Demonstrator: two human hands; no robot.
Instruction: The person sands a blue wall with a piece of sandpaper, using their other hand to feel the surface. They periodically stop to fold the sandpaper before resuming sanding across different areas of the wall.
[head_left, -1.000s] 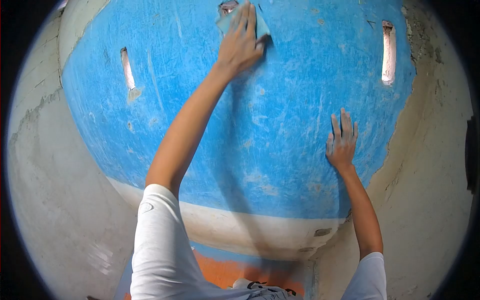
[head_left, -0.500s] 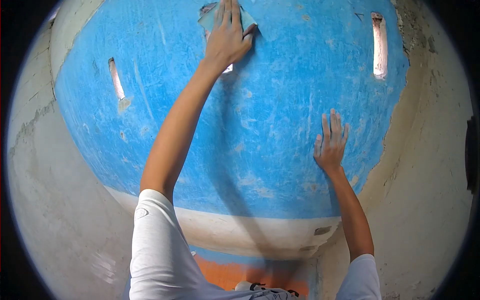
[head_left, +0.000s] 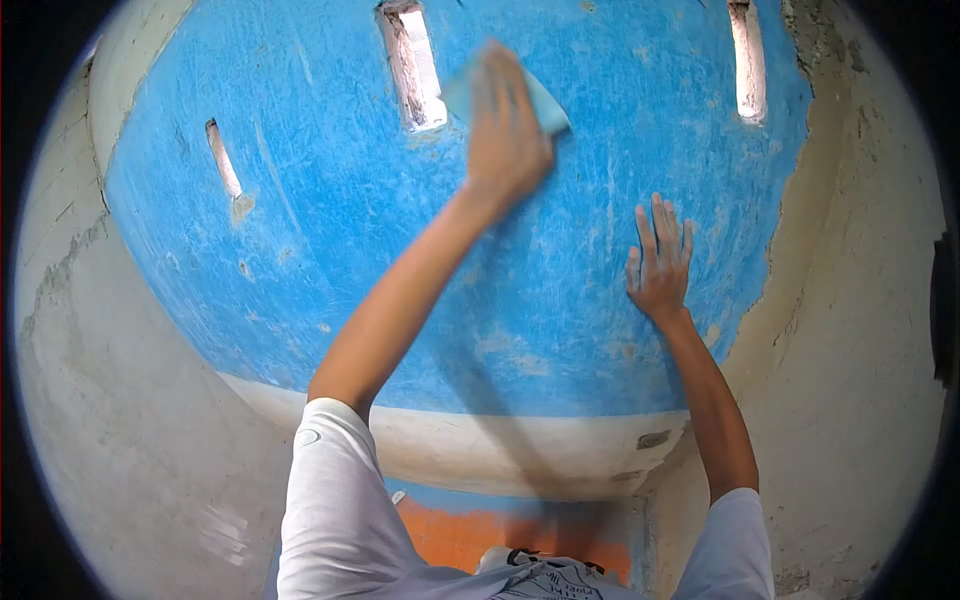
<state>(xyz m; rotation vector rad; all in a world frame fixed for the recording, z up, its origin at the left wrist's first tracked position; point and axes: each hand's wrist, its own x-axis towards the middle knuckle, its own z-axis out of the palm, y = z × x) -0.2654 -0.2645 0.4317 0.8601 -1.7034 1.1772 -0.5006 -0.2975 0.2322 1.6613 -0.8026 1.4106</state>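
Note:
Against the blue wall (head_left: 340,230), my left hand (head_left: 507,140) presses a light green-blue sheet (head_left: 548,108) flat under its palm and fingers, just right of the middle slot (head_left: 418,70). The hand is blurred by motion, and most of the sheet is hidden beneath it. Lower and to the right, my right hand (head_left: 660,265) rests on the blue surface with its fingers spread and nothing in it.
Narrow slots pierce the wall at left (head_left: 224,160) and right (head_left: 749,65). Bare grey plaster (head_left: 850,300) borders the blue at both sides. Below runs a whitish band (head_left: 480,450), with an orange surface (head_left: 450,535) under it.
My left hand and the sheet have moved right and down, uncovering the middle slot. My right hand stays at about the same place on the wall. The view has shifted slightly.

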